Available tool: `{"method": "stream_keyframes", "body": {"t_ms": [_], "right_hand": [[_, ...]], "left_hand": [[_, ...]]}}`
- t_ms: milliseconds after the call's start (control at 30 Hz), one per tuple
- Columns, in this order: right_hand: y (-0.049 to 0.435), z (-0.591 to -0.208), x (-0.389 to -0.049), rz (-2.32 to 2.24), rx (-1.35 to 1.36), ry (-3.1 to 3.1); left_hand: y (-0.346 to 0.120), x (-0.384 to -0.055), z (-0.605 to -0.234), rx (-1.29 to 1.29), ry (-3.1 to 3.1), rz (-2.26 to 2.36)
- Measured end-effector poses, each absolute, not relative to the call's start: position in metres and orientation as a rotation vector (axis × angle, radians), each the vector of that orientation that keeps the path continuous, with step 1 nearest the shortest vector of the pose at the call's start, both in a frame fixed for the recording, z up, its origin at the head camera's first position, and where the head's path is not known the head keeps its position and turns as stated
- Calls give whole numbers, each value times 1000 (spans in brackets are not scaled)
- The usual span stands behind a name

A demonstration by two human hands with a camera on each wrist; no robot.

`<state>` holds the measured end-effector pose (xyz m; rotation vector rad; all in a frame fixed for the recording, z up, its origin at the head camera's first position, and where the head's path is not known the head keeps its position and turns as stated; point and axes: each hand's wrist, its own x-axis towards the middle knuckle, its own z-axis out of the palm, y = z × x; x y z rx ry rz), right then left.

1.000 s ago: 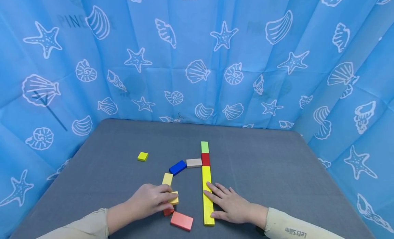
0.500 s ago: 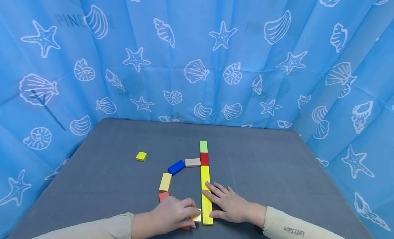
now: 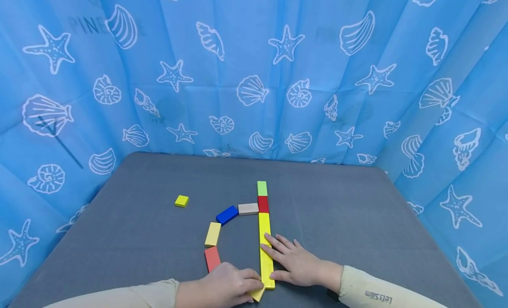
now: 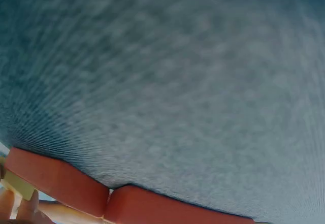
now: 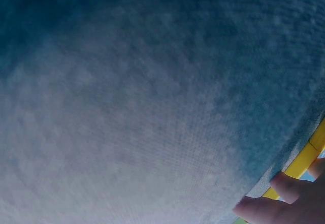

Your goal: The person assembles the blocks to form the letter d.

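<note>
My left hand (image 3: 228, 283) pinches a pale yellow block (image 3: 258, 294) by the lower end of a straight column of blocks. In the left wrist view that yellow block (image 4: 19, 186) sits at the end of two red blocks, the nearer one (image 4: 167, 209) and the farther one (image 4: 58, 178). From the head, one coral red block (image 3: 212, 258) shows beyond my knuckles; the other is hidden under the hand. My right hand (image 3: 295, 261) lies spread, its fingertips on the two long yellow blocks, upper (image 3: 264, 226) and lower (image 3: 267, 272).
Above the long yellow blocks, a red block (image 3: 263, 204) and a green block (image 3: 262, 188) extend the column. A beige block (image 3: 248, 209), a blue block (image 3: 227, 215) and a light yellow block (image 3: 212, 234) curve leftward. One small yellow block (image 3: 181, 201) lies apart on the grey table (image 3: 337, 211).
My left hand has carried the pale yellow block right and toward me, from the curve's left side to the column's foot, where it now sits tilted. The right hand has stayed in place.
</note>
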<state>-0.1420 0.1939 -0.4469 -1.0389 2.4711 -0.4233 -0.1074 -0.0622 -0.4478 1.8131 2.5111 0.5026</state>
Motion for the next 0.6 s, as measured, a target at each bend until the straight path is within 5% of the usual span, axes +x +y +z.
{"method": "stream_keyframes", "body": {"t_ms": [600], "right_hand": [[194,-446,-141,-416,-1043,2478]], "left_hand": [[-55,-102,-447,1418,2635,366]]}}
